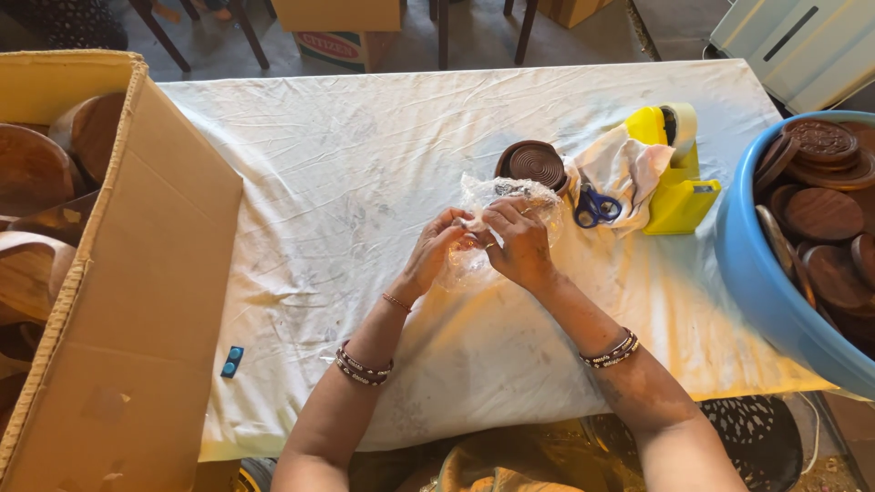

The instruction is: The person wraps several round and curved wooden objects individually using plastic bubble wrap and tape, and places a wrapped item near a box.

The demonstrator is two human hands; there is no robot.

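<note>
White wrinkled cloth over a table (365,164), both hands mid-table. Clear plastic wrap (506,205) bunched between them, left hand (436,251) and right hand (518,241) both pinched shut on it; thin, light, crinkly, probably slippery, so best gripped at the gathered edges. What's inside the wrap is hard to make out. Just beyond the right hand a round brown wooden disc (533,164), then blue scissors (594,206), yellow tape dispenser (679,178). Blue tub (756,273) and cardboard box (137,273) are cut off.
</note>
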